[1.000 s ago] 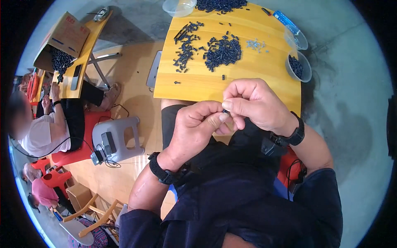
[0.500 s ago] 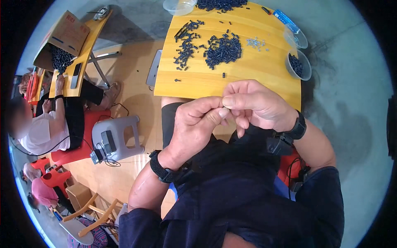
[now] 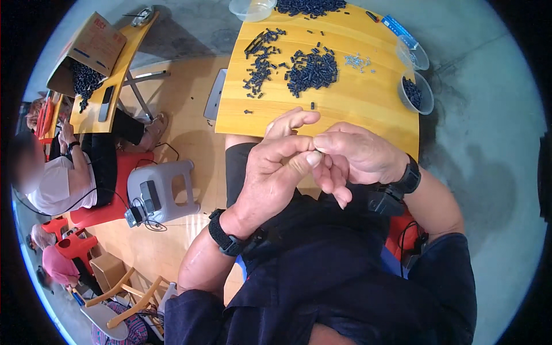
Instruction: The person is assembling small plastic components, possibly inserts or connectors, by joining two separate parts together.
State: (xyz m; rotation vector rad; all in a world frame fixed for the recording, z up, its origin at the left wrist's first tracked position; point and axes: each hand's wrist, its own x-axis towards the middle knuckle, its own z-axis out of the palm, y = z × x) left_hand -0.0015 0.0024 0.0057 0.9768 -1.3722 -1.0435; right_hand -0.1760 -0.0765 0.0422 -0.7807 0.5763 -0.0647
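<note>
My left hand [image 3: 276, 172] and my right hand [image 3: 353, 155] meet in front of my chest, just below the near edge of a yellow wooden table [image 3: 356, 106]. Thumb and fingertips of both hands pinch together around a tiny part that is almost wholly hidden between them. On the table lie a heap of small dark plastic parts [image 3: 312, 68], a looser scatter of the same parts [image 3: 260, 57] to its left, and a few small silvery screws [image 3: 357, 60] to its right.
Two clear tubs [image 3: 415, 92] stand at the table's right edge, one with dark parts in it. A grey stool [image 3: 164, 190] with a device on it stands to my left. Another person [image 3: 63, 178] sits at a second yellow table [image 3: 109, 80] bearing a cardboard box.
Both hands stay joined at the fingertips; my left hand's fingers have shifted and spread slightly, and the hands sit a little lower and closer together.
</note>
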